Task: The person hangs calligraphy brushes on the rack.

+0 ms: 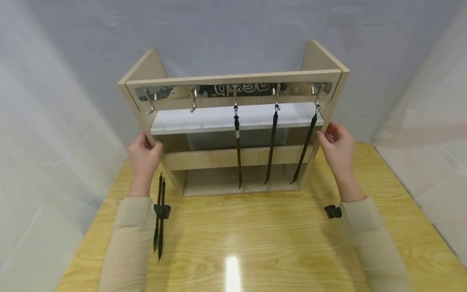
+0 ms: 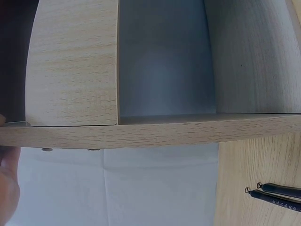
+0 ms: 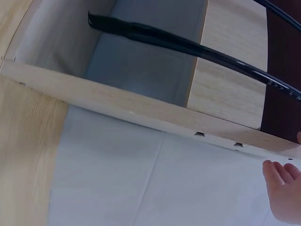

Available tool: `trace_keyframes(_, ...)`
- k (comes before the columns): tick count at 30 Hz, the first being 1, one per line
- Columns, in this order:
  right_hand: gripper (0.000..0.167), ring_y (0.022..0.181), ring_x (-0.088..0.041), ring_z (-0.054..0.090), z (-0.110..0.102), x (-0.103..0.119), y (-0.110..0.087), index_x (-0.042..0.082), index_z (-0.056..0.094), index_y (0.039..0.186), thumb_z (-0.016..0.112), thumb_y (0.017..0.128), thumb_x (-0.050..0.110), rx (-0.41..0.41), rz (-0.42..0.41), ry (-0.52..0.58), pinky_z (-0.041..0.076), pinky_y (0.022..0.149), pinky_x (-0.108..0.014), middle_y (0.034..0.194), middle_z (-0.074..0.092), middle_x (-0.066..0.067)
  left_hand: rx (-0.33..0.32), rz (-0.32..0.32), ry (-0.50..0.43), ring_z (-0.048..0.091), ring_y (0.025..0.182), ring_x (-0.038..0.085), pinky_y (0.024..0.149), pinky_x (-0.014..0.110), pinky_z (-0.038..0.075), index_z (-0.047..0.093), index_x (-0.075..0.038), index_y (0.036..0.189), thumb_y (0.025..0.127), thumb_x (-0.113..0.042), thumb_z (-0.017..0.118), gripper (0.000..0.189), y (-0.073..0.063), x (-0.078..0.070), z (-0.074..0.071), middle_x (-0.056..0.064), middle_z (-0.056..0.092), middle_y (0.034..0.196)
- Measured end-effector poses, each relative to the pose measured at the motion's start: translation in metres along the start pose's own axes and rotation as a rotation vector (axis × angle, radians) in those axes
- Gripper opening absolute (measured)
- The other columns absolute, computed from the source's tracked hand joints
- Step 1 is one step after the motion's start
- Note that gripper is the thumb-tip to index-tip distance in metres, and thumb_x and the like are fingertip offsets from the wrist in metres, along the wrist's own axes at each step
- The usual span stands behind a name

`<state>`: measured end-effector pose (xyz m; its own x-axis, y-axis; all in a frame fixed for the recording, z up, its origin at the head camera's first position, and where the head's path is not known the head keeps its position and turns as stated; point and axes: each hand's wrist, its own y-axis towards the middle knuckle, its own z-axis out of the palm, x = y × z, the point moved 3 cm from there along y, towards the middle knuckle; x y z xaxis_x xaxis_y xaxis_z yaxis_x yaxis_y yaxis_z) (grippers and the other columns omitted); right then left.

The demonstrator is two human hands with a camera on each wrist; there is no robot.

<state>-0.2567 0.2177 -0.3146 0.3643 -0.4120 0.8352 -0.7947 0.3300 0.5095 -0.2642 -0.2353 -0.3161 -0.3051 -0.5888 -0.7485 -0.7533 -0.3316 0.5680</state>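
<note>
The left hand (image 1: 143,156) is pinching the side of the wooden rack (image 1: 200,159) at centre left, and the right hand (image 1: 339,150) is pinching the opposite side at centre right, thumbs in front; the rack is standing between them on the worktop (image 1: 226,227), mid-frame. And here's the tally: three brushes (image 1: 238,154) are hanging, one mid-frame and two to its right, while two hooks (image 1: 193,97) at upper left are sitting bare. Two more brushes (image 1: 161,231) are lying at lower left, so, by my reckoning, three are up and two are remaining. The rack is showing pale grain, a white shelf (image 1: 204,119) and a shiny metal strip (image 1: 178,92); the hanging brushes are pointing dark tips downward.
</note>
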Motion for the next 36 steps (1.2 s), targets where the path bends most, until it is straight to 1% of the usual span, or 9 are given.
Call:
trace_keyframes(5, 0.036, 0.099, -0.025, 0.055, 0.003, 0.000, 0.007, -0.007, 0.054, 0.113, 0.059, 0.080, 0.005, 0.071, -0.005, -0.018, 0.047, 0.082, -0.023, 0.106, 0.057, -0.023, 0.004, 0.010, -0.005, 0.060, 0.075, 0.024, 0.062, 0.015, 0.049, 0.059, 0.008, 0.098, 0.074, 0.005, 0.054, 0.024, 0.000, 0.000, 0.000, 0.021, 0.063, 0.089)
trace_keyframes(8, 0.034, 0.095, -0.025, 0.057, 0.004, 0.001, 0.010, -0.007, 0.055, 0.112, 0.058, 0.080, 0.004, 0.102, 0.003, -0.062, 0.048, 0.076, -0.019, 0.103, 0.059, -0.023, 0.010, 0.007, -0.006, 0.059, 0.075, 0.024, 0.062, 0.015, 0.049, 0.059, 0.008, 0.098, 0.075, 0.004, 0.054, 0.025, 0.000, -0.001, 0.001, 0.021, 0.063, 0.090)
trace_keyframes(12, 0.031, 0.092, -0.025, 0.058, 0.005, 0.003, 0.012, -0.008, 0.055, 0.109, 0.056, 0.080, 0.003, 0.124, 0.017, -0.124, 0.048, 0.071, -0.017, 0.098, 0.060, -0.022, -0.008, 0.011, -0.004, 0.059, 0.073, 0.025, 0.060, 0.012, 0.046, 0.059, 0.010, 0.096, 0.074, 0.005, 0.053, 0.023, 0.000, -0.002, 0.001, 0.022, 0.063, 0.088)
trace_keyframes(15, 0.029, 0.091, -0.024, 0.058, 0.005, 0.004, 0.014, -0.009, 0.055, 0.107, 0.055, 0.079, 0.001, 0.124, 0.021, -0.110, 0.048, 0.073, -0.017, 0.097, 0.060, -0.021, -0.019, 0.008, -0.001, 0.058, 0.072, 0.026, 0.059, 0.011, 0.046, 0.059, 0.011, 0.094, 0.074, 0.005, 0.053, 0.022, 0.000, -0.004, 0.000, 0.023, 0.063, 0.087)
trace_keyframes(22, 0.026, 0.081, -0.011, 0.058, 0.005, 0.003, 0.015, -0.010, 0.055, 0.102, 0.055, 0.078, 0.000, 0.135, -0.003, -0.090, 0.046, 0.068, -0.012, 0.092, 0.061, -0.021, 0.015, -0.067, -0.040, 0.059, 0.082, 0.024, 0.069, 0.020, 0.050, 0.059, 0.006, 0.102, 0.077, 0.002, 0.053, 0.026, -0.004, -0.003, -0.001, 0.019, 0.063, 0.096)
trace_keyframes(25, 0.026, 0.077, -0.004, 0.056, 0.006, 0.001, 0.016, -0.011, 0.055, 0.101, 0.055, 0.078, 0.000, 0.141, -0.017, -0.087, 0.046, 0.066, -0.010, 0.090, 0.061, -0.022, 0.043, -0.096, -0.068, 0.060, 0.090, 0.025, 0.074, 0.023, 0.050, 0.058, 0.004, 0.107, 0.079, -0.002, 0.056, 0.029, -0.008, -0.001, -0.005, 0.019, 0.061, 0.101)
trace_keyframes(29, 0.024, 0.070, 0.002, 0.052, 0.006, 0.000, 0.018, -0.012, 0.055, 0.098, 0.054, 0.076, -0.002, 0.121, -0.046, -0.094, 0.044, 0.062, -0.009, 0.086, 0.061, -0.022, 0.079, -0.131, -0.125, 0.056, 0.100, 0.028, 0.081, 0.024, 0.047, 0.054, 0.002, 0.116, 0.081, -0.007, 0.060, 0.037, -0.013, -0.002, -0.009, 0.020, 0.057, 0.111)
trace_keyframes(32, 0.023, 0.068, -0.001, 0.053, 0.006, 0.000, 0.020, -0.011, 0.056, 0.096, 0.053, 0.076, -0.001, 0.110, -0.057, -0.132, 0.043, 0.059, -0.009, 0.083, 0.061, -0.021, 0.098, -0.134, -0.135, 0.055, 0.102, 0.028, 0.083, 0.024, 0.046, 0.052, 0.004, 0.118, 0.081, -0.009, 0.061, 0.040, -0.017, -0.002, -0.014, 0.020, 0.056, 0.113)
trace_keyframes(36, 0.024, 0.074, -0.014, 0.057, 0.006, 0.000, 0.020, -0.009, 0.057, 0.097, 0.054, 0.076, 0.001, 0.115, -0.048, -0.179, 0.042, 0.057, -0.009, 0.085, 0.062, -0.022, 0.129, -0.137, -0.085, 0.053, 0.104, 0.027, 0.085, 0.024, 0.045, 0.051, 0.004, 0.118, 0.082, -0.011, 0.061, 0.040, -0.027, 0.004, -0.022, 0.017, 0.055, 0.115)
